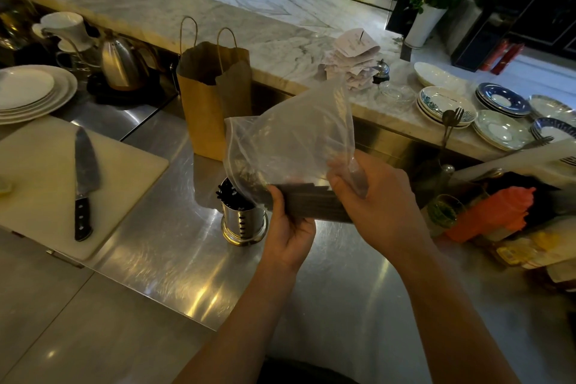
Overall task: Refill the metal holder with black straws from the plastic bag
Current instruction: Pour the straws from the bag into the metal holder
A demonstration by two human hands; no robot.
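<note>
A round metal holder stands on the steel counter with several black straws sticking out of its top. Just right of it my left hand grips a horizontal bundle of black straws from below. My right hand pinches the clear plastic bag at its lower right corner. The bag billows up above the bundle, and its left corner hangs over the holder's mouth. Whether the bundle's right end is still inside the bag is hidden by my right hand.
A brown paper bag stands behind the holder. A knife lies on a white cutting board at the left, beyond it a kettle and stacked plates. Saucers, receipts and an orange object crowd the right.
</note>
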